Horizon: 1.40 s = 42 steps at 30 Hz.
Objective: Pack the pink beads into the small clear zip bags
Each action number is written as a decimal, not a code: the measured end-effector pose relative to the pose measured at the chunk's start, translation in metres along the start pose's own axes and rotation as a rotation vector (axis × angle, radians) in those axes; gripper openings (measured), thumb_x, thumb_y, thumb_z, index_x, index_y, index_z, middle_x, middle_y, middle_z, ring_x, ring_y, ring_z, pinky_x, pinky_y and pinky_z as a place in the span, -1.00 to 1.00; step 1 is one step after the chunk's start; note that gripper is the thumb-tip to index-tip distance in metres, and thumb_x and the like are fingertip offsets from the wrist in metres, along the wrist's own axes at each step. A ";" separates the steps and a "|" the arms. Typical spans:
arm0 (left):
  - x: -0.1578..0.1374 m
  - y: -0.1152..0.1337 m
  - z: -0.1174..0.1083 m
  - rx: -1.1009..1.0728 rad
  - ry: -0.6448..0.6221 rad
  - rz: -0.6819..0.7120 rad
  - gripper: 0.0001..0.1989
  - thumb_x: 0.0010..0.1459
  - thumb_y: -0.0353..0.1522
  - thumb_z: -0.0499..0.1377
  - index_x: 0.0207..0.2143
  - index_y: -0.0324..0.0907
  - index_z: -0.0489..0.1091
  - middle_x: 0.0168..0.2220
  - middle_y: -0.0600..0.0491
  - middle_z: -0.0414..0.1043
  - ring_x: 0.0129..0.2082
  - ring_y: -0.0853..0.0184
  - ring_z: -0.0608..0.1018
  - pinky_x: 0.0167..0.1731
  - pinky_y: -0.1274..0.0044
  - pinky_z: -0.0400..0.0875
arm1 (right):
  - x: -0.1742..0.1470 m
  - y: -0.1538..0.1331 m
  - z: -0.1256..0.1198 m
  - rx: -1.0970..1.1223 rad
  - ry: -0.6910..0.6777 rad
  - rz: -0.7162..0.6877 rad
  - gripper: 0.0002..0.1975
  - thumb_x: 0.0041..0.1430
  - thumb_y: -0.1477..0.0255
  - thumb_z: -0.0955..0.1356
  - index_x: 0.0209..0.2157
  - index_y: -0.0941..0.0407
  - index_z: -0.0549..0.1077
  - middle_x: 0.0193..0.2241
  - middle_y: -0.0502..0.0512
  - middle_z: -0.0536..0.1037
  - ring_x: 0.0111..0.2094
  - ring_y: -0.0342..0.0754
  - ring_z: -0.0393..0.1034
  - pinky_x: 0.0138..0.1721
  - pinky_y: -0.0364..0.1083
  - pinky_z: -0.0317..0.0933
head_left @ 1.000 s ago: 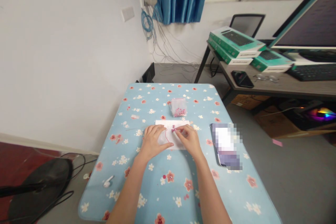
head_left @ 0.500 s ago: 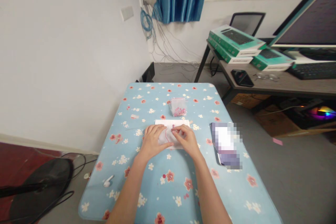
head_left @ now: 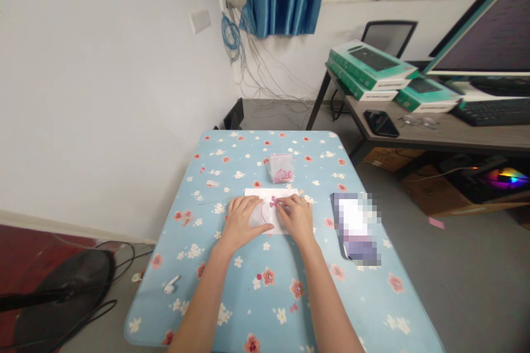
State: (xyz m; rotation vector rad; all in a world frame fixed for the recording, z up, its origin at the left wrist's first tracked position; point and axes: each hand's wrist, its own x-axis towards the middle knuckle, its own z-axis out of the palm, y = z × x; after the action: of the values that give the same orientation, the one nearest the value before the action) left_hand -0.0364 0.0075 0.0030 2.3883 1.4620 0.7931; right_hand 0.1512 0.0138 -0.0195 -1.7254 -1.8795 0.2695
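Note:
A white sheet of paper (head_left: pixel 271 192) lies on the flowered table, with a small cluster of pink beads (head_left: pixel 273 202) near its middle. Left of the beads a thin pink curved line (head_left: pixel 263 213) runs down the paper; whether it is thread or drawn I cannot tell. My left hand (head_left: pixel 243 222) rests flat over the paper's left part, fingers stretched and thumb out towards the middle. At the beads' right side, my right hand (head_left: pixel 297 218) has its thumb and index tips close together. Anything between those tips is too small to make out.
A clear bag of pink beads (head_left: pixel 282 170) sits beyond the paper. A phone (head_left: pixel 351 226), partly blurred out, lies at the right edge, a white earbud (head_left: pixel 171 285) at the near left. A loose red bead (head_left: pixel 259 277) lies nearer me. Boxes (head_left: pixel 372 69) occupy the desk.
My right hand has shifted slightly right, and its fingertips have moved off the beads, so more of the cluster shows. The left hand stays where it was.

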 end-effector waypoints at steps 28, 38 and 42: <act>0.000 -0.001 0.000 -0.001 0.001 -0.004 -0.43 -0.05 -0.06 0.28 -0.01 -0.09 0.33 -0.02 0.01 0.41 -0.03 0.16 0.38 0.00 0.30 0.18 | 0.001 -0.004 -0.006 0.149 0.020 0.024 -0.85 0.17 0.31 0.32 -0.36 0.04 0.51 -0.39 0.02 0.47 -0.28 -0.03 0.31 -0.20 -0.05 0.01; 0.000 -0.001 0.000 0.012 -0.007 -0.012 -0.40 -0.06 -0.05 0.28 0.00 -0.11 0.33 -0.03 -0.01 0.42 -0.04 0.16 0.39 -0.01 0.31 0.19 | 0.000 -0.016 -0.010 0.439 -0.117 -0.115 -0.91 0.15 0.39 0.34 -0.38 0.08 0.49 -0.39 0.05 0.48 -0.26 -0.02 0.32 -0.21 -0.05 0.11; 0.000 -0.001 0.000 0.012 0.001 -0.009 -0.41 -0.06 -0.04 0.28 -0.01 -0.11 0.34 -0.03 -0.01 0.42 -0.04 0.16 0.38 -0.01 0.31 0.20 | 0.000 -0.018 -0.009 0.432 -0.125 -0.122 -0.91 0.15 0.41 0.33 -0.38 0.08 0.49 -0.40 0.04 0.48 -0.27 -0.02 0.31 -0.21 -0.04 0.11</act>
State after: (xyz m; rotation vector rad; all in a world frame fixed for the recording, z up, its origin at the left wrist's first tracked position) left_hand -0.0371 0.0079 0.0019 2.3882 1.4813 0.7865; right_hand 0.1408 0.0088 -0.0028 -1.3241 -1.8372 0.6926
